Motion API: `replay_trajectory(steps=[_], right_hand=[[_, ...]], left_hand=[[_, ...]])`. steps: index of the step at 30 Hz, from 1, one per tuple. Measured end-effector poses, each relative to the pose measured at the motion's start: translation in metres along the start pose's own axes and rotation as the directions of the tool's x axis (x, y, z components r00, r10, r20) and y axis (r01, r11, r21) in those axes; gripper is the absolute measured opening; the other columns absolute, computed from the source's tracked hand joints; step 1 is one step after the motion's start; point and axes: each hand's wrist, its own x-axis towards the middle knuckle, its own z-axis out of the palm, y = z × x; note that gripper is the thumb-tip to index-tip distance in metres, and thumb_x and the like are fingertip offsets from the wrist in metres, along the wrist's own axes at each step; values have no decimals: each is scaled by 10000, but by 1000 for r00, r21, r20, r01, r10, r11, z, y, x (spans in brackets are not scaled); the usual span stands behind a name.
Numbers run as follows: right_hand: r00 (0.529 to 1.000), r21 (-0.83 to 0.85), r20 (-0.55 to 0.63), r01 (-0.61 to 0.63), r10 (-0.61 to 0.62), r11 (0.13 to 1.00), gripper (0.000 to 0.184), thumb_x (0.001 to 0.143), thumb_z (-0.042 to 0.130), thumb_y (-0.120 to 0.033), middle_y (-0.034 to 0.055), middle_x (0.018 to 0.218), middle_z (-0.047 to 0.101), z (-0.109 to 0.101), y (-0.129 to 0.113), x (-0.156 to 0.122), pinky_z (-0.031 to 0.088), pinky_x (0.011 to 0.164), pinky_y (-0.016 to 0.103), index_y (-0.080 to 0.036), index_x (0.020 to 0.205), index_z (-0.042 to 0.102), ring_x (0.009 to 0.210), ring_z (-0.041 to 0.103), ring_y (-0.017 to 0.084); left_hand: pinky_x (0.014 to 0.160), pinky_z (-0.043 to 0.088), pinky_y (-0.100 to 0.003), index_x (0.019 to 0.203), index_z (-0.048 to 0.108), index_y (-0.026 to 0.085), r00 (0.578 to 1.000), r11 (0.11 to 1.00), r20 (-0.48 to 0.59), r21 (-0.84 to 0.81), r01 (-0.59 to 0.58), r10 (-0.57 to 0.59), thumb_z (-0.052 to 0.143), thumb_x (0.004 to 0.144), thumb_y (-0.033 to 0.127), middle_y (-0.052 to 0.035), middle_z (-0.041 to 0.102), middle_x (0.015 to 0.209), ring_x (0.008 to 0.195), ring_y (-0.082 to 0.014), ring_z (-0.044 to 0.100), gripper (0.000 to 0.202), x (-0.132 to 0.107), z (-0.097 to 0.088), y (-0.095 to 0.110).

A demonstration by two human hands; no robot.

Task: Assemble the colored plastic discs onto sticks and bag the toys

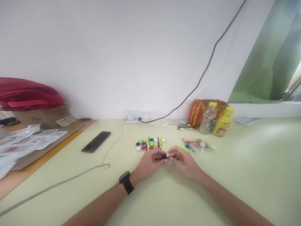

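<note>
My left hand (152,160) and my right hand (182,159) meet over the table, fingertips almost touching. Between them is a small black plastic piece (164,156) with a round part and a thin stem. The left fingers pinch its round end, while the right fingers pinch the stem side. Just beyond the hands lie several round coloured caps (143,147) and upright-looking coloured sticks (148,143). Right of these, thin coloured plastic sticks with round parts (187,146) lie loose, beside a clear bag (204,144) of similar pieces. My left wrist wears a black watch (127,182).
A phone (96,142) and a grey cable (70,179) lie left. At the back stand two bottles (208,118) (224,122), a patterned bag (195,113), glasses (186,128) and a power strip (135,119). Papers (35,142) and a cardboard box (39,116) occupy the far left.
</note>
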Motion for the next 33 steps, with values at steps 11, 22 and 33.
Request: replay_trajectory(steps=[11, 22, 33], right_hand=[[999, -81, 42, 10, -6, 997, 137, 936, 562, -314, 23, 850, 657, 1, 0, -3, 447, 699, 299, -228, 1037, 594, 812, 618, 191], [993, -104, 118, 41, -29, 994, 90, 932, 542, -251, 20, 852, 681, -1, -4, -4, 457, 716, 302, -232, 1013, 575, 827, 615, 193], [994, -155, 106, 50, -34, 987, 78, 929, 556, -266, 13, 823, 662, -1, -4, -5, 418, 648, 277, -225, 983, 594, 762, 588, 173]], left_hand=[[825, 542, -324, 1004, 712, 159, 997, 996, 50, 65, -55, 52, 672, 906, 292, -78, 725, 952, 892, -212, 685, 170, -2, 2, 1], [770, 534, -295, 952, 702, 150, 993, 995, 89, 57, -77, 72, 655, 905, 251, -69, 719, 912, 829, -186, 670, 120, -5, 4, 5], [705, 500, -275, 897, 687, 143, 991, 993, 124, 105, -61, 48, 662, 874, 231, -50, 689, 825, 751, -159, 622, 94, -6, 1, -1]])
